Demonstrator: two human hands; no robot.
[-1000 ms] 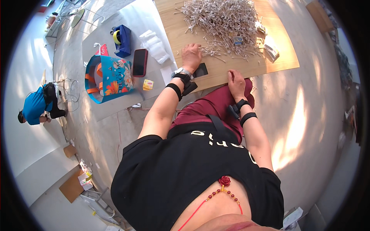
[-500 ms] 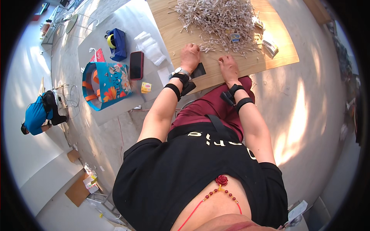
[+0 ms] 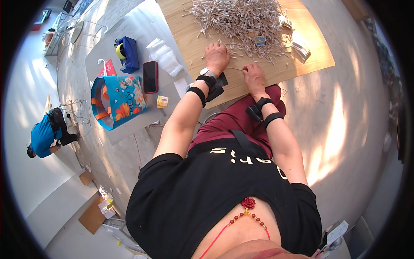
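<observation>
A large heap of loose cotton swabs (image 3: 241,21) covers the far part of the wooden tabletop (image 3: 302,71). At its near left edge my left hand (image 3: 217,57) rests with fingers curled down; what they hold, if anything, is hidden. My right hand (image 3: 254,78) is closed near the table's front edge. From its fingertips a thin stick, apparently a single cotton swab, points left toward my other hand. Beside my left wrist lies a flat dark pad (image 3: 222,80), partly covered by it. A small blue-and-white packet (image 3: 259,40) sits in the heap.
Small boxes (image 3: 300,46) stand at the heap's right. On the grey table to the left are a blue tape dispenser (image 3: 128,55), clear plastic bags (image 3: 166,58), a phone (image 3: 150,77), a yellow packet (image 3: 162,101) and a floral bag (image 3: 118,103). Another person (image 3: 45,131) is farther left.
My left hand has shifted slightly right and turned, its fingers at the swabs' edge. A thin stick now shows at my right fingertips. The view has tilted a little.
</observation>
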